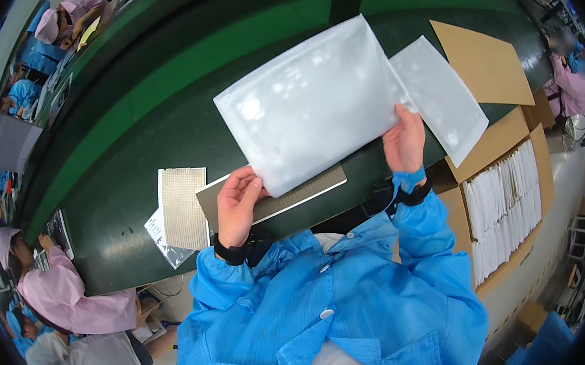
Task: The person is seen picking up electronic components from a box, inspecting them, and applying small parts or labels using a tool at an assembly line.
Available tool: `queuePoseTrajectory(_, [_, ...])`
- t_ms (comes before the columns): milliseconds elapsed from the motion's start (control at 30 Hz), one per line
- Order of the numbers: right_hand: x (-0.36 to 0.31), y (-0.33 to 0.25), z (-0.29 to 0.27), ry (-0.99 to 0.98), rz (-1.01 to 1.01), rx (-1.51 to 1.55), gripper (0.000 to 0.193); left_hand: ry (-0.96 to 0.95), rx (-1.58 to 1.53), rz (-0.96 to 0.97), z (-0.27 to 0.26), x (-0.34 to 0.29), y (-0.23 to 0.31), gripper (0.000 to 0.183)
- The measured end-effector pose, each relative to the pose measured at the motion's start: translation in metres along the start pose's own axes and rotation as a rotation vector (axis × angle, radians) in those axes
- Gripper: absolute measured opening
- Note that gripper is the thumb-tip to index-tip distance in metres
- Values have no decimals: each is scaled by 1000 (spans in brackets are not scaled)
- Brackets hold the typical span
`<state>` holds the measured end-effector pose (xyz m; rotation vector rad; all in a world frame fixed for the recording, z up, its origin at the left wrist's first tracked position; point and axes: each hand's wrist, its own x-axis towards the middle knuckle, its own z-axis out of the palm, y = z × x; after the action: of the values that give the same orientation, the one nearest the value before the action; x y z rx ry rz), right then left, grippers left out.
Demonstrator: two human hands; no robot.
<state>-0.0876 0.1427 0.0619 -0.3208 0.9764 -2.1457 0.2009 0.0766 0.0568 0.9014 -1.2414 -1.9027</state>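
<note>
A white, slightly translucent foam pouch [314, 110] is held up over the bench, tilted with its right side higher. My left hand [236, 205] pinches its lower left corner between thumb and fingers. At its lower right edge, my right hand [404, 140] grips it, thumb on the near face. Whether anything lies inside the pouch, I cannot tell. Partly hidden beneath it is a flat panel [320, 182] with a brownish textured face and a white edge. A second white pouch [439, 91] lies flat to the right.
Left on the dark green bench [118, 199] lie another textured panel [184, 207] and a clear plastic bag [164, 240]. At right, an open cardboard box [546, 179] holds several upright white pieces, with a cardboard sheet [485, 58] behind. A person in pink [70, 285] works at far left.
</note>
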Motion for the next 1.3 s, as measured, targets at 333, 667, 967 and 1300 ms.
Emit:
queuePoseTrajectory(333, [-37,11,0,-15,28,55,35,205,168,152,-2,19,12,24])
queuePoseTrajectory(667, [-56,3,1,-82,85,-29,29,117,295,75,-12,26,10,22])
queuePoseTrajectory(967, [-6,-44,-33,-13,22,-704,28,319,-173,128,-62,-12,49,24])
queuePoseTrajectory(1300, [73,15,26,-79,-38,-905,29,690,-101,306,-166,-101,77,27])
